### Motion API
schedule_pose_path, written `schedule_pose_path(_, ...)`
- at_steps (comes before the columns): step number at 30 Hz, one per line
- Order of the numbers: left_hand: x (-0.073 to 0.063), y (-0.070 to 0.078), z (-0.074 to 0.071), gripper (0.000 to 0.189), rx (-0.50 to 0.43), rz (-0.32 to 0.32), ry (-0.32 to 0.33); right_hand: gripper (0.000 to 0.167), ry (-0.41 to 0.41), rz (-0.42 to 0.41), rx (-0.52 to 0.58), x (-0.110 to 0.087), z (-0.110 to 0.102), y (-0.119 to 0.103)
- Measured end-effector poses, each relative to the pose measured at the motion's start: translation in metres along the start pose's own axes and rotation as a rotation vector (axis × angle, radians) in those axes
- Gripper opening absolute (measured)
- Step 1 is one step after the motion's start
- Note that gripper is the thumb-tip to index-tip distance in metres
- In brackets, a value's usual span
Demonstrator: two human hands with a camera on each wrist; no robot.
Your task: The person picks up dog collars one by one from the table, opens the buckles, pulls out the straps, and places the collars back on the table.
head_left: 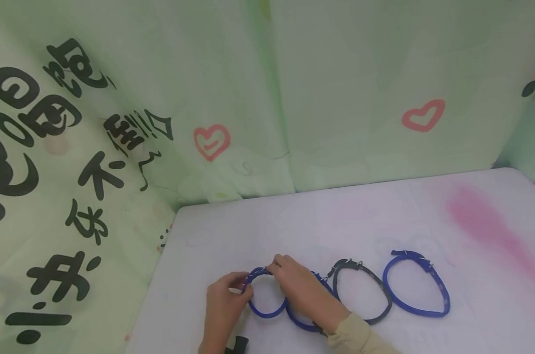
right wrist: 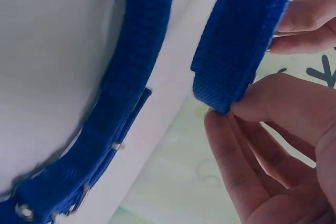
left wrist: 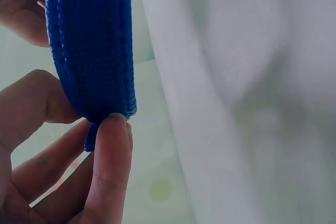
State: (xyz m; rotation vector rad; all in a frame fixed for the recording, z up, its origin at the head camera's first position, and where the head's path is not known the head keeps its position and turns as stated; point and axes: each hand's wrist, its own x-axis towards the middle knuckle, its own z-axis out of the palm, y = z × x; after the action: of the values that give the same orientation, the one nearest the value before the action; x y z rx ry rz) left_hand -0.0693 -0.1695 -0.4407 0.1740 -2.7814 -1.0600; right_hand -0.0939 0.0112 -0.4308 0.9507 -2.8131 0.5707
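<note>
A small blue buckle collar (head_left: 267, 315), formed into a loop, is held between both hands at the left of the row. My left hand (head_left: 225, 307) pinches its left side; in the left wrist view the thumb and fingers (left wrist: 111, 166) press on the blue webbing strap (left wrist: 94, 40). My right hand (head_left: 300, 290) pinches the loop's upper right, and the right wrist view shows its fingertips (right wrist: 218, 129) at a folded part of the strap. Under the right forearm lies a second blue collar (head_left: 299, 323), partly hidden; its metal fittings show in the right wrist view.
To the right, a dark collar (head_left: 384, 305) and a larger blue collar (head_left: 446, 297) lie looped on the white table (head_left: 320, 221). Behind the table hangs a green curtain (head_left: 338, 73) with hearts and black lettering. A black object (head_left: 239, 345) shows beside the left wrist.
</note>
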Motion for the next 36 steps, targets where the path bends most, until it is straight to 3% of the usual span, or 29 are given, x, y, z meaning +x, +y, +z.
schedule_pose_path(11, -0.004, 0.008, 0.011, 0.027, -0.097, 0.041, 0.026, 0.031, 0.062, 0.042, 0.056, -0.011, -0.014, 0.010)
schedule_pose_path(20, 0.000, 0.010, 0.025, 0.024, -0.273, -0.049, -0.100, 0.037, 0.056, 0.072, 0.053, -0.024, -0.032, 0.016)
schedule_pose_path(28, -0.002, 0.015, 0.035, 0.024, -0.405, -0.001, -0.133, 0.036, 0.073, 0.062, 0.025, -0.037, -0.039, 0.029)
schedule_pose_path(36, -0.001, 0.033, 0.037, 0.024, -0.429, 0.038, -0.131, 0.035, 0.163, 0.089, 0.021, -0.046, -0.048, 0.039)
